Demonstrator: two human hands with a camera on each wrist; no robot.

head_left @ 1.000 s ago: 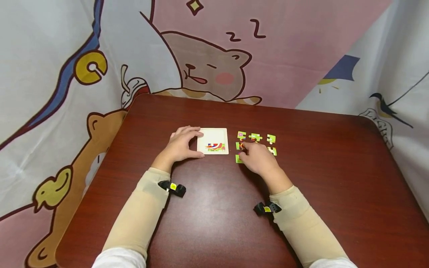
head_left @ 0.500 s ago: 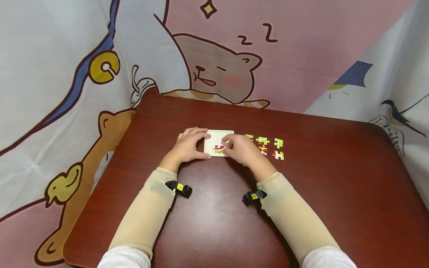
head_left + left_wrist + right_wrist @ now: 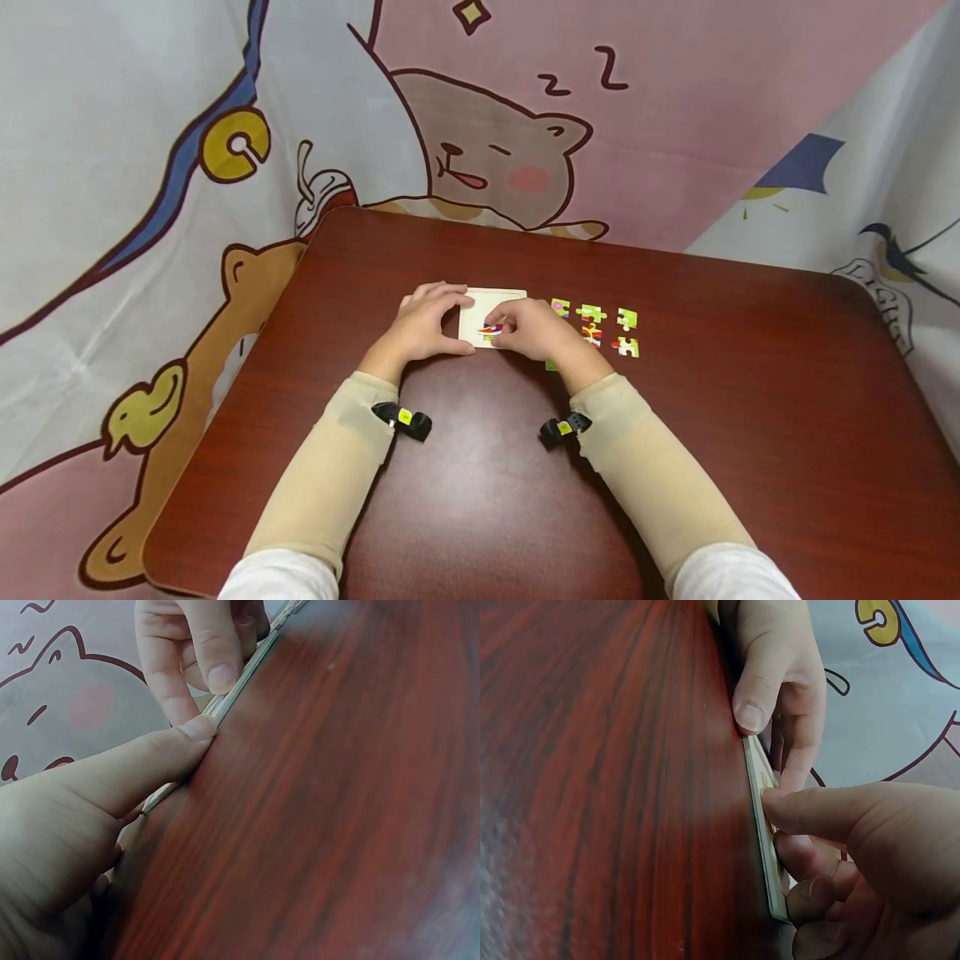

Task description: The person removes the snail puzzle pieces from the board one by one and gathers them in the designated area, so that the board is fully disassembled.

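Observation:
A small pale wooden puzzle board (image 3: 491,305) lies flat on the table. My left hand (image 3: 422,327) grips its left side, thumb at the near corner and fingers along the far edge. Joined puzzle pieces (image 3: 489,328) with red, blue and green print show low inside the frame. Over the board's right part, my right hand (image 3: 542,332) pinches a puzzle piece, which its fingers mostly hide. In the right wrist view, the right thumb (image 3: 810,808) and curled fingers come down onto the board, close to the left fingers.
Several loose puzzle pieces (image 3: 592,313) lie in rows to the right of the board, some partly behind the right hand. The dark red table (image 3: 720,467) meets a printed cartoon cloth (image 3: 645,125) at its back and left.
My right hand has moved left from the loose pieces onto the board with a puzzle piece, then slightly further left. The left hand keeps its grip on the board. The head view has shifted slightly.

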